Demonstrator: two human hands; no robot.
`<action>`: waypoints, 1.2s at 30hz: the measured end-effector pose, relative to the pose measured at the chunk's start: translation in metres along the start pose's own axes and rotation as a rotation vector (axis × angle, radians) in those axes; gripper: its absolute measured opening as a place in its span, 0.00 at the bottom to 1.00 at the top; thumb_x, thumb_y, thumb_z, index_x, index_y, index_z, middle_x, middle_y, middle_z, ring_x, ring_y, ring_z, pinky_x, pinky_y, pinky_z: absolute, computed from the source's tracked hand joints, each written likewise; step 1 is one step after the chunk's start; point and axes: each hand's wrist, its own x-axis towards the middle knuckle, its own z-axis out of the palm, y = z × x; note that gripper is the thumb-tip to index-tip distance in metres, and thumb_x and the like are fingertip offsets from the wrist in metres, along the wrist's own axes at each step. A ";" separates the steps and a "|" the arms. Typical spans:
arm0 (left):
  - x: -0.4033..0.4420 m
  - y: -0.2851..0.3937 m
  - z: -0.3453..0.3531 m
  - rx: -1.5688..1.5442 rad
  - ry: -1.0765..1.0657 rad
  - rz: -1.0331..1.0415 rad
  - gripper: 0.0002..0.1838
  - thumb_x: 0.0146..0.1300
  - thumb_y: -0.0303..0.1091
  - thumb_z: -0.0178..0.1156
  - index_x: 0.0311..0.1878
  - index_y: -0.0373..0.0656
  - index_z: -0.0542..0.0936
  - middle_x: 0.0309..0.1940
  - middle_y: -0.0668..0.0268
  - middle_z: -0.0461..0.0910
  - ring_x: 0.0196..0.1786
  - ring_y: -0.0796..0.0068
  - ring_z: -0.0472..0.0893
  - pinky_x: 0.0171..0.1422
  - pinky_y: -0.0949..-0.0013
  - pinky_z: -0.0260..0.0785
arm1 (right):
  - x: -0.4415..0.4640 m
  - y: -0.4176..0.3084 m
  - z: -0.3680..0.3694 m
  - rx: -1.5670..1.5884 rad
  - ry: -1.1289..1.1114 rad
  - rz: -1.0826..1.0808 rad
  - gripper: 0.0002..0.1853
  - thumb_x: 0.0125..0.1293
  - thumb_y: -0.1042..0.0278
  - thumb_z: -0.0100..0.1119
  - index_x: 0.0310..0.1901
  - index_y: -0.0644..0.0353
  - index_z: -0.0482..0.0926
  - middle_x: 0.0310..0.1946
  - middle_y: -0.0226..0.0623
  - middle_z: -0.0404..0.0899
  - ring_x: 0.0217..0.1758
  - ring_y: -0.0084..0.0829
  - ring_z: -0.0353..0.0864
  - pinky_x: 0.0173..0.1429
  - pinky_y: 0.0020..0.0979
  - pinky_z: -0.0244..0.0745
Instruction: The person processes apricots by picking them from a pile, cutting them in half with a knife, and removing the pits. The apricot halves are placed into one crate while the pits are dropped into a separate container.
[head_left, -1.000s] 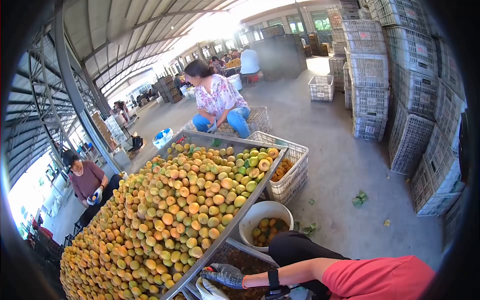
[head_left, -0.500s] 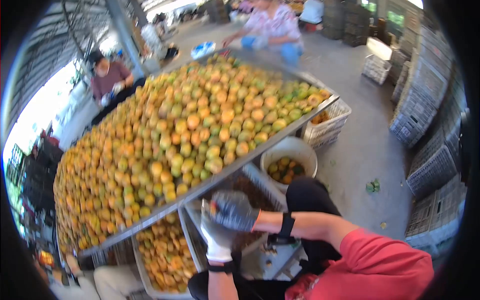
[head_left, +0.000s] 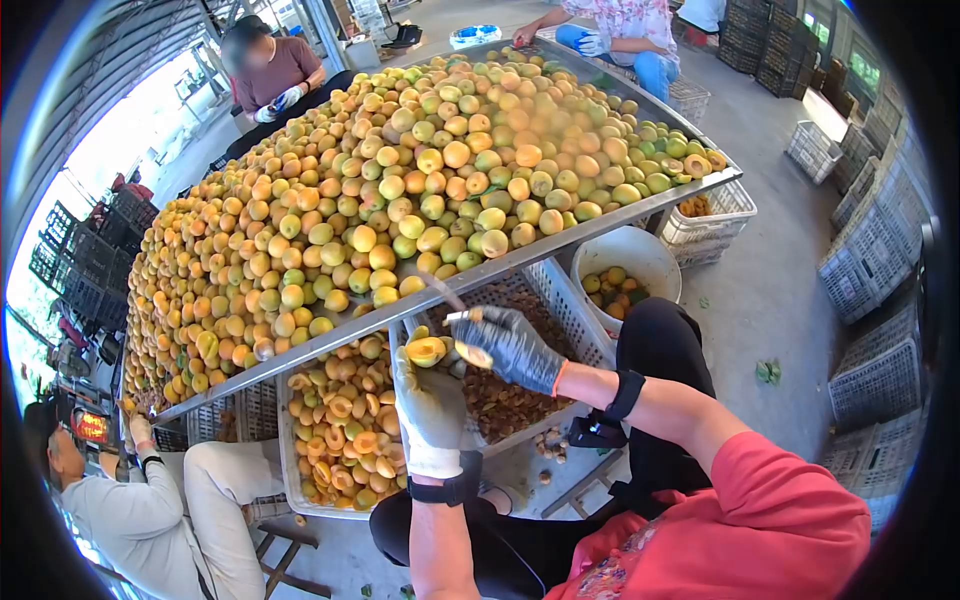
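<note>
My left hand (head_left: 430,405), in a white glove, is closed around a cut-open apricot (head_left: 426,351) with its orange flesh showing. To its right is my right hand (head_left: 515,345) in a dark grey glove, gripping a knife (head_left: 445,293) whose blade points up and left. A second piece of apricot (head_left: 473,354) shows under the right fingers, apparently held there too. Both hands are just in front of the metal table edge (head_left: 300,356). Below them stand a crate (head_left: 286,430) of apricot halves and a crate (head_left: 577,316) of brown pits.
Whole apricots (head_left: 380,190) are heaped across the table. A white bucket (head_left: 668,262) with apricots stands at right, near a white crate (head_left: 715,232). Crates (head_left: 880,240) are stacked along the right side. Co-workers sit at left (head_left: 130,510), back left (head_left: 280,75) and far side (head_left: 630,40).
The right hand, which overlapped the left, has moved apart to the right. The cut apricot and the knife now show clearly. The camera view has shifted and sharpened.
</note>
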 end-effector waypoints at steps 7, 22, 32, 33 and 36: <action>-0.010 0.027 -0.008 -0.120 -0.001 0.010 0.22 0.75 0.47 0.43 0.59 0.41 0.72 0.53 0.60 0.77 0.54 0.64 0.77 0.59 0.59 0.70 | -0.032 0.005 0.020 -1.275 -0.008 -0.314 0.16 0.66 0.51 0.55 0.34 0.58 0.75 0.26 0.47 0.78 0.29 0.50 0.80 0.32 0.48 0.72; -0.010 0.023 -0.006 -0.164 -0.060 -0.011 0.21 0.72 0.44 0.50 0.59 0.39 0.72 0.50 0.57 0.79 0.52 0.60 0.78 0.61 0.57 0.70 | -0.016 0.013 -0.003 -1.603 0.060 -0.490 0.13 0.58 0.57 0.61 0.33 0.58 0.74 0.24 0.41 0.76 0.24 0.43 0.79 0.26 0.43 0.74; -0.019 0.023 -0.003 0.009 0.020 0.094 0.22 0.72 0.43 0.51 0.60 0.37 0.70 0.52 0.57 0.78 0.53 0.63 0.78 0.62 0.58 0.70 | 0.000 0.022 -0.029 -1.618 0.174 -0.273 0.15 0.63 0.54 0.56 0.31 0.59 0.77 0.24 0.47 0.80 0.28 0.44 0.82 0.32 0.47 0.76; -0.019 0.027 -0.007 0.013 0.018 0.096 0.22 0.72 0.43 0.51 0.60 0.37 0.70 0.52 0.57 0.78 0.53 0.63 0.78 0.62 0.58 0.70 | 0.000 0.026 -0.031 -1.614 0.176 -0.276 0.15 0.63 0.54 0.56 0.31 0.59 0.77 0.24 0.47 0.80 0.28 0.44 0.82 0.32 0.47 0.76; -0.021 0.045 -0.021 0.088 0.111 0.189 0.18 0.71 0.42 0.52 0.57 0.40 0.74 0.48 0.59 0.80 0.50 0.64 0.80 0.64 0.56 0.69 | 0.001 0.036 -0.032 -1.284 0.075 -0.246 0.19 0.66 0.48 0.55 0.30 0.58 0.77 0.20 0.42 0.79 0.20 0.40 0.79 0.24 0.42 0.74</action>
